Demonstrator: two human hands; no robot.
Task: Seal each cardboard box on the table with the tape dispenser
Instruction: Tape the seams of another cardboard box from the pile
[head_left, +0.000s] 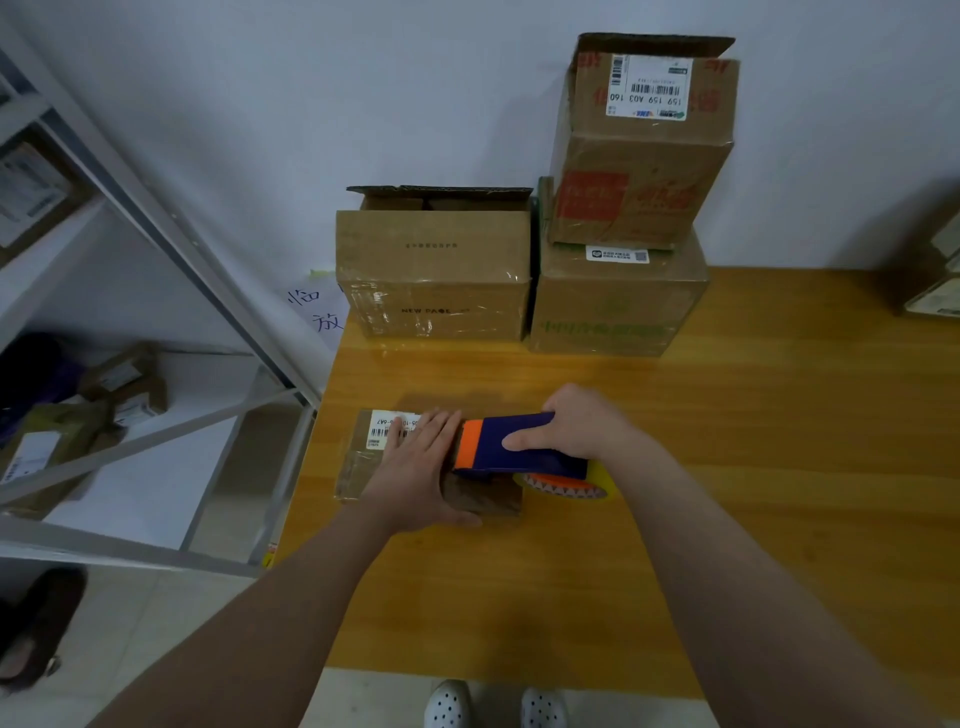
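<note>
Your left hand (421, 462) lies flat on the small box (363, 462) near the table (727, 467) edge; your right hand (576, 426) grips the tape dispenser (514, 444) on it. The box looks light and likely to slide, so pin its top.

The tabletop (753, 415) lies bare right of and in front of the small box (358, 467), and in a strip behind it. Along the wall (363, 104) an open box (434, 275) and a two-box stack (618, 306) bar the back; a shelf (156, 218) stands close on the left.
</note>
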